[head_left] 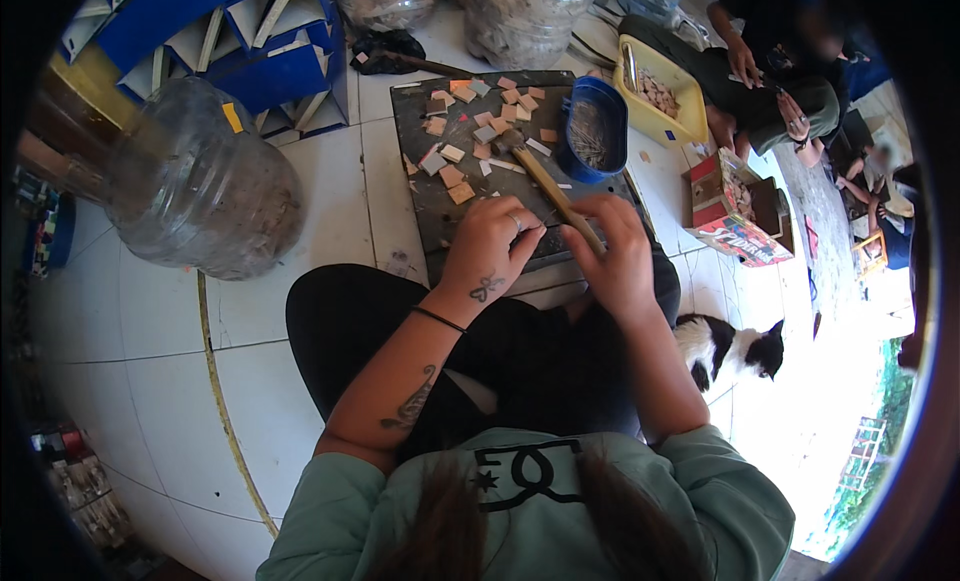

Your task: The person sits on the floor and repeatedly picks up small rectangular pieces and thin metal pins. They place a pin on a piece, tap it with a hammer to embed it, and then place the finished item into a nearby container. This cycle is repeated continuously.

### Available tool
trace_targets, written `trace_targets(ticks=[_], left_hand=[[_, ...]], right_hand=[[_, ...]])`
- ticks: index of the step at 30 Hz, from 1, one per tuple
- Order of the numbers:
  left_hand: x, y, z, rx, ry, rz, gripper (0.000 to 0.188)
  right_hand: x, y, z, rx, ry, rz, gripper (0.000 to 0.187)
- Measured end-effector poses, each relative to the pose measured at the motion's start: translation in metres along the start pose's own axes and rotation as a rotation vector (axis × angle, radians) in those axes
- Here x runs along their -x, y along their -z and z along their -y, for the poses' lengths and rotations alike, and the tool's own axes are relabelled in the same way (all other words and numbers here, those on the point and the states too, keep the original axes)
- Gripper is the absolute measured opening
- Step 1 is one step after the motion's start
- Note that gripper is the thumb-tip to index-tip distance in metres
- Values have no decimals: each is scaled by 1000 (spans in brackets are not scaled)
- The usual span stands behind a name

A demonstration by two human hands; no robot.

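A dark board (pixel 430 206) lies in front of my crossed legs, with several small square wooden pieces (pixel 461 193) scattered over its far half. Low over its near edge, my left hand (pixel 485 249) is closed in a pinch; whatever sits at its fingertips is too small to name. The handle of a hammer (pixel 545 186) runs between the thumb and fingers of my right hand (pixel 618 256). The hammer's head points away from me among the wooden pieces. A blue tub (pixel 566 141) on the board's right side holds many thin nails.
Right of the board stand a yellow basin (pixel 690 131) with small pieces and a red box (pixel 735 236). A black-and-white cat (pixel 725 346) is by my right knee. Large clear plastic jars (pixel 215 186) stand left and behind. Another person's hands (pixel 792 116) show at the upper right.
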State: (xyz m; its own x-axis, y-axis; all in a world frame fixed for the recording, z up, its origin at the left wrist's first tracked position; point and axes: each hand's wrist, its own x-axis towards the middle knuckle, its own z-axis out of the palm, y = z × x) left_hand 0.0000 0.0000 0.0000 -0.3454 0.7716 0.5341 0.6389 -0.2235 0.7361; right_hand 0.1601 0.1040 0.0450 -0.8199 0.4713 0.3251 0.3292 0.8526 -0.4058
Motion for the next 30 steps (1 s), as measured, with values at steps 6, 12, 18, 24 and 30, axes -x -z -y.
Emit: trace_targets(ticks=[6, 12, 18, 24, 30], left_hand=[[3, -3, 0, -23, -69, -50, 5], [4, -3, -1, -62, -93, -43, 5], [3, -3, -1, -59, -104, -55, 5], [2, -3, -3, -83, -112, -46, 6], [2, -4, -5, -112, -127, -60, 7]], right_hand=[[39, 9, 2, 81, -464, 153, 52], [63, 13, 4, -703, -583, 21, 41], [97, 49, 30, -1279, -512, 26, 44], [117, 76, 48, -429, -443, 18, 47], [123, 78, 58, 52, -142, -149, 53]])
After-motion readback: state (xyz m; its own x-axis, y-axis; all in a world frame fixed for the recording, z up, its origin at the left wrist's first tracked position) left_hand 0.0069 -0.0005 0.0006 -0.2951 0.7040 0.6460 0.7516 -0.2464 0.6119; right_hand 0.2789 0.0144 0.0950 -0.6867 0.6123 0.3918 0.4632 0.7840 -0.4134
